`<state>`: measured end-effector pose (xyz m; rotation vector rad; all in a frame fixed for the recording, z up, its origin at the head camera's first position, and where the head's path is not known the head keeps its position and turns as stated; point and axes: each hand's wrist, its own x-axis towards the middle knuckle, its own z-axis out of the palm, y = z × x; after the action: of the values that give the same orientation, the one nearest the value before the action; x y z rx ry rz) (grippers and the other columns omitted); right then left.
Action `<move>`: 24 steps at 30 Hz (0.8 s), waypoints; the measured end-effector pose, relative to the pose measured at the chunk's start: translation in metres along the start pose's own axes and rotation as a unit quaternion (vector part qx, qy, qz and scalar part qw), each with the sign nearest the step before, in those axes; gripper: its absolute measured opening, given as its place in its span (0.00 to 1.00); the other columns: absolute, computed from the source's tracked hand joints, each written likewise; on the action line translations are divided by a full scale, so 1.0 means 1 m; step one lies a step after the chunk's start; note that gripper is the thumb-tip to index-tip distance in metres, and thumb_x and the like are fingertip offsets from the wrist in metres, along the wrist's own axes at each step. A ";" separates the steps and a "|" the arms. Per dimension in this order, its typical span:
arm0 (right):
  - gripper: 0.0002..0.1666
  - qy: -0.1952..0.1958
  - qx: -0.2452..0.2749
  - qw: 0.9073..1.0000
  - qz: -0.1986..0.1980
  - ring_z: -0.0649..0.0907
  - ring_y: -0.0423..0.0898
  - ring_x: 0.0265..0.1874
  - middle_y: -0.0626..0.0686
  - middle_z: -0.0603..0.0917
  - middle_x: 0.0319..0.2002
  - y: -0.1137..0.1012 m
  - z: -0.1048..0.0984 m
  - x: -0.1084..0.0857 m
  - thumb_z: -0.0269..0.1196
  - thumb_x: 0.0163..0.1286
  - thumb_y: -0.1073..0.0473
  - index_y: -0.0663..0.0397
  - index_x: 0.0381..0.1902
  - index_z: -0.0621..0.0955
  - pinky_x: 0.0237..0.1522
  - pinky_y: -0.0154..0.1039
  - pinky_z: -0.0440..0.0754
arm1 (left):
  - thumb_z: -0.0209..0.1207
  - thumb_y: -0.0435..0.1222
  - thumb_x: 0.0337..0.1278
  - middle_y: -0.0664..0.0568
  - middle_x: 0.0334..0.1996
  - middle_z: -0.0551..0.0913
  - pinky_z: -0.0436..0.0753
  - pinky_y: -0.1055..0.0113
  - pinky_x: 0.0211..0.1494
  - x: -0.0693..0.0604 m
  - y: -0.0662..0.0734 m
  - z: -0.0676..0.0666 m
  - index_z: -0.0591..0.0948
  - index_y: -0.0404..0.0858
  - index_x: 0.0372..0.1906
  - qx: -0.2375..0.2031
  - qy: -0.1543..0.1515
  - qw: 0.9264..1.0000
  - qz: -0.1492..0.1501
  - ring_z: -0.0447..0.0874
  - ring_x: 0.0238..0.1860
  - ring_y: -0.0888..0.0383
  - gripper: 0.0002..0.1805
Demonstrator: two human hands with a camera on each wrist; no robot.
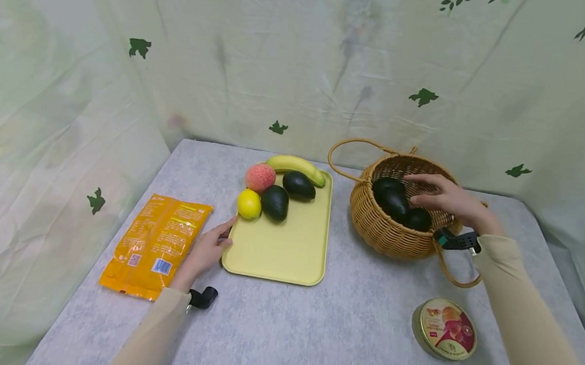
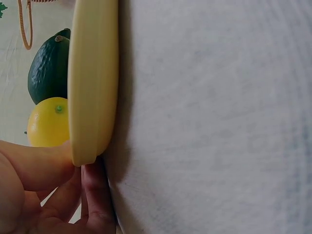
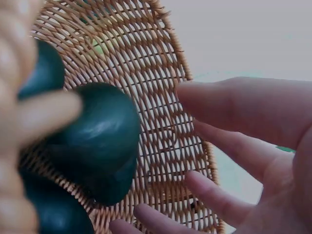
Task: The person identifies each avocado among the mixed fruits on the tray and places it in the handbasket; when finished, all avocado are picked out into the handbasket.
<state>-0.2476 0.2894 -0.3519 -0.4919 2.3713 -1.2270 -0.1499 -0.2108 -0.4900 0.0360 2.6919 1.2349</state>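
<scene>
My left hand [image 1: 205,251] pinches the left edge of a pale yellow tray [image 1: 276,256]. In the left wrist view the thumb [image 2: 44,165] lies on its upper side, other fingers beneath. On the tray lie a lemon [image 1: 249,204], a pinkish peach [image 1: 260,177], a banana [image 1: 294,164] and two dark avocados, one in front [image 1: 275,203], one behind [image 1: 299,185]. My right hand [image 1: 443,197] hovers over the mouth of a wicker basket [image 1: 386,238], fingers spread and holding nothing. Dark green avocados [image 3: 97,136] sit inside the basket, apart from the fingers.
An orange printed packet [image 1: 158,246] lies left of the tray, beside the left forearm. A round tin [image 1: 446,329] with a fruit label stands in front of the basket. The basket's handles [image 1: 341,157] stick out to both sides. A patterned cloth [image 1: 281,61] hangs behind the table.
</scene>
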 end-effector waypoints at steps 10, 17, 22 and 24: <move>0.34 -0.034 -0.009 0.999 0.010 0.72 0.62 0.58 0.66 0.58 0.69 0.002 0.004 0.001 0.55 0.73 0.55 0.60 0.72 0.59 0.57 0.59 0.70 | 0.49 0.29 0.69 0.35 0.64 0.69 0.69 0.49 0.62 0.000 0.002 0.000 0.59 0.39 0.74 0.001 -0.002 1.000 -0.005 0.70 0.61 0.43 0.30; 0.30 0.024 0.013 0.999 -0.026 0.74 0.58 0.58 0.61 0.67 0.65 -0.013 0.006 0.003 0.54 0.74 0.55 0.56 0.70 0.64 0.51 0.42 0.78 | 0.49 0.30 0.69 0.36 0.62 0.71 0.71 0.50 0.60 0.000 0.003 0.000 0.59 0.39 0.74 0.008 -0.001 1.000 -0.014 0.71 0.60 0.45 0.30; 0.29 0.036 0.055 0.996 -0.052 0.74 0.54 0.59 0.60 0.68 0.64 -0.033 0.015 0.008 0.54 0.74 0.56 0.58 0.69 0.64 0.50 0.36 0.78 | 0.50 0.30 0.69 0.37 0.62 0.72 0.72 0.50 0.60 0.000 0.004 0.000 0.60 0.40 0.73 0.011 0.000 1.000 -0.014 0.72 0.60 0.45 0.30; 0.29 0.028 0.065 0.995 -0.066 0.74 0.55 0.59 0.61 0.68 0.64 -0.042 0.019 0.012 0.54 0.74 0.57 0.59 0.69 0.64 0.51 0.37 0.78 | 0.49 0.30 0.69 0.37 0.62 0.71 0.72 0.50 0.60 0.000 0.004 0.000 0.59 0.40 0.73 0.010 -0.001 1.000 -0.013 0.71 0.60 0.45 0.30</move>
<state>-0.2432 0.2472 -0.3297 -0.5877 2.3173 -1.4601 -0.1502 -0.2083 -0.4869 0.0061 2.6941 1.2003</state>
